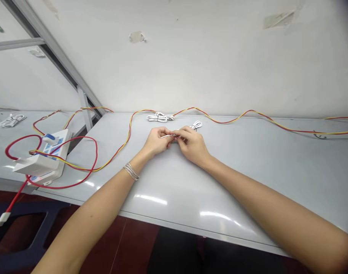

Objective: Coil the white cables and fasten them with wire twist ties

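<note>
Both my hands meet over the middle of the grey table. My left hand and my right hand pinch a thin white cable between their fingertips; its coiled part lies just behind my right hand. A silver bracelet circles my left wrist. A second bundled white cable lies on the table farther back, near the wall.
A twisted red and yellow wire runs along the back of the table to a white power strip with a red cord at the left. Another white cable bundle lies on the far-left table. A metal frame stands between the tables.
</note>
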Demonstrator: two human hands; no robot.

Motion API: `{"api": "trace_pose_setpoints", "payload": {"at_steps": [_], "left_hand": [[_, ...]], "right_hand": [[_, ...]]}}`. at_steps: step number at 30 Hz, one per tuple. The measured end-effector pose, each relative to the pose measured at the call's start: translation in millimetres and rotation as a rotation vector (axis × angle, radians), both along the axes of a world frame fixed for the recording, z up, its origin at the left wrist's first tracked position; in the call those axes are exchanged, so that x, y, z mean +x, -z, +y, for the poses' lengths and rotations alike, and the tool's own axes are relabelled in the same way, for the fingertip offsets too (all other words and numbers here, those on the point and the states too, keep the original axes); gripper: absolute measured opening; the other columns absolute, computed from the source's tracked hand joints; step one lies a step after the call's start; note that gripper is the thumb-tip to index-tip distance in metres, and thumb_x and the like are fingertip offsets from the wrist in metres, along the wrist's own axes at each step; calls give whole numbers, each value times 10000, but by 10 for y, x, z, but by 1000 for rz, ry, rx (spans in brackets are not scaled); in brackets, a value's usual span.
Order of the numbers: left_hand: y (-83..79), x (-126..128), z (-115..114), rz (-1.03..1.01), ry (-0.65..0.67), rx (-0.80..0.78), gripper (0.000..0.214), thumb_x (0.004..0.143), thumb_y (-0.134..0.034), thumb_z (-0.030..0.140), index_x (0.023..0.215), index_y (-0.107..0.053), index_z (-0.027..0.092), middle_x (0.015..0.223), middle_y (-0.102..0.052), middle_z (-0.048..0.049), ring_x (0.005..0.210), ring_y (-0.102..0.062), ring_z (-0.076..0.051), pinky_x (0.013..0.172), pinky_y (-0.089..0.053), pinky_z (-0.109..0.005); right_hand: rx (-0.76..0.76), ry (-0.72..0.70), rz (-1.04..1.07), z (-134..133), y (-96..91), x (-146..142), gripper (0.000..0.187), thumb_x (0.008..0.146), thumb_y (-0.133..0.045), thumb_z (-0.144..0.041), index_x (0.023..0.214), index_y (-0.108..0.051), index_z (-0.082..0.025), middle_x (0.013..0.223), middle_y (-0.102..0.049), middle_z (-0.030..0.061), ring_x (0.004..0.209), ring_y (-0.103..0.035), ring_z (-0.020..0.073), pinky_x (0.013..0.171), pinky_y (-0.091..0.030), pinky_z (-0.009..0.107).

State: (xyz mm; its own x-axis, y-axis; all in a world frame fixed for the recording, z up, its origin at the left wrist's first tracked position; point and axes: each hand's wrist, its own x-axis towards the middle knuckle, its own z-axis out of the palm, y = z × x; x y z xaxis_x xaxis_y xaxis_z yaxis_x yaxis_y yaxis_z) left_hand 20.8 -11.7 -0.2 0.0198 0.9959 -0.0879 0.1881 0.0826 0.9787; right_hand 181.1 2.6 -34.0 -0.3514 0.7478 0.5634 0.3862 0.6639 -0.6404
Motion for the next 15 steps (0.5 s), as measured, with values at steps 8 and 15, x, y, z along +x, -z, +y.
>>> {"api": "trace_pose_setpoints", "payload": {"at_steps": [8,15], "left_hand": [[-4,-30,30,-13,9,-27,168,813,-612,58,681,-560,148,555,-600,-15,415,-494,-86,381,-319,-218],[-10,7,12,-113,2,-28,150,789,-595,89,677,-529,163,518,-561,9,432,-520,-100,403,-352,-214]], "right_hand": [[19,25,-121,19,-15,30,249,950,-496,-207,1021,-732,-241,1026,-694,70,874,-646,213,782,-498,350],[87,42,-269,-23,-76,26,200,945,-457,-173,942,-656,-197,989,-691,86,814,-628,201,711,-468,323]]}}
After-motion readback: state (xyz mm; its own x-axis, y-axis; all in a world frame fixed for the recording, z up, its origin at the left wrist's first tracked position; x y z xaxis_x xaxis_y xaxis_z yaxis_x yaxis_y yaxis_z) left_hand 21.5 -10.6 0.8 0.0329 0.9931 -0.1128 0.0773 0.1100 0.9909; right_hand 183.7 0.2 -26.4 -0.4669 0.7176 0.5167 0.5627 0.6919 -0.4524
